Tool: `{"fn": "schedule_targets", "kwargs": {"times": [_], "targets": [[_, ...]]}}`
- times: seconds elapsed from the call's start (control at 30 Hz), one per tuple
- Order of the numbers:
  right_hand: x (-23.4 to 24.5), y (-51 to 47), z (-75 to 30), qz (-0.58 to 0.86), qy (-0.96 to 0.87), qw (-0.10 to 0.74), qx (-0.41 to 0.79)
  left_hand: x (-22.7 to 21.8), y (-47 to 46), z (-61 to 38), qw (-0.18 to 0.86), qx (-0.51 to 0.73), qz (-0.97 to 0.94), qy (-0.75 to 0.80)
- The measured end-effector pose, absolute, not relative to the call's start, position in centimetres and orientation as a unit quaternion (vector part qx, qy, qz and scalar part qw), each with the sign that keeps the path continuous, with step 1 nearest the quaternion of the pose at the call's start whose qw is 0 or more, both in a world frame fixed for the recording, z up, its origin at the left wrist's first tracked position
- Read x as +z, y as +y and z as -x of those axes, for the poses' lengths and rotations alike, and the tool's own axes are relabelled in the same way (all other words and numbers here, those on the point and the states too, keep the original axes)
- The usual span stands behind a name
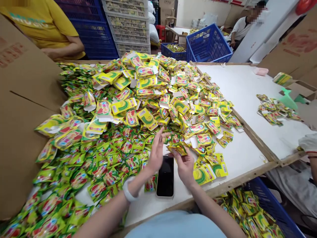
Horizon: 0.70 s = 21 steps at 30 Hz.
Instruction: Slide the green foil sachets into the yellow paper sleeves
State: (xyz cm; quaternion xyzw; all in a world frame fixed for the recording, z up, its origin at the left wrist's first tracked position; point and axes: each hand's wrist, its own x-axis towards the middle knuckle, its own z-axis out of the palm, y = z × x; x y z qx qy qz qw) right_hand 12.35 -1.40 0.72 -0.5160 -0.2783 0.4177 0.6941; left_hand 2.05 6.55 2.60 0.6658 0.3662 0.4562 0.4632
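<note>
My right hand point(185, 167) pinches a small flat yellow box point(179, 150) between thumb and fingers, just above the table. Beside it, my left hand point(156, 155) is raised with its fingers stretched out, apart from the box and holding nothing I can see. Below the hands a black-screened phone point(165, 181) lies on the white table. Shiny green sachets point(109, 165) with red pictures spread under and left of my left hand. Ahead rises a heap of yellow-green cardboard boxes point(147, 119), several with open white flaps.
A large carton point(27, 115) stands at the left. At bottom right, a blue crate point(279, 205) holds filled boxes. A wooden strip point(257, 142) divides the table. Across it lies a smaller pile of packs point(274, 110). A person in yellow point(47, 29) stands at back left.
</note>
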Motion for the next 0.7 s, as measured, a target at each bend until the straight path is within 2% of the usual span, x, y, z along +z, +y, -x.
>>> {"fn": "schedule_targets", "kwargs": {"times": [0.13,0.2,0.3,0.37,0.47,0.6,0.63,0.7], "targets": [[-0.4,-2.4,-16.0,0.558,-0.264,0.663,0.424,3.0,14.7,2.3,0.16,0.263,-0.885,0.35],[-1.3,-2.8,-16.8,0.56,-0.229,0.653,0.456,2.5,18.3,3.5,0.059,0.171,-0.924,0.336],[-2.3,-3.2,-16.8,0.558,-0.211,0.642,0.482,2.1,21.5,3.7,-0.011,0.106,-0.943,0.315],[-2.3,-3.4,-16.9,0.559,-0.216,0.638,0.483,2.5,21.9,3.2,-0.007,0.118,-0.939,0.322],[-0.8,-3.4,-18.2,0.561,-0.225,0.64,0.475,3.9,19.3,2.5,0.121,0.189,-0.908,0.355],[3.8,-2.2,-20.1,0.542,-0.314,0.677,0.386,5.0,12.1,1.2,0.504,0.202,-0.753,0.372],[5.0,-1.7,-20.2,0.531,-0.35,0.685,0.355,5.1,10.3,0.7,0.582,0.196,-0.705,0.356],[6.9,-0.5,-19.9,0.504,-0.426,0.687,0.305,5.4,7.4,-0.4,0.669,0.204,-0.632,0.334]]}}
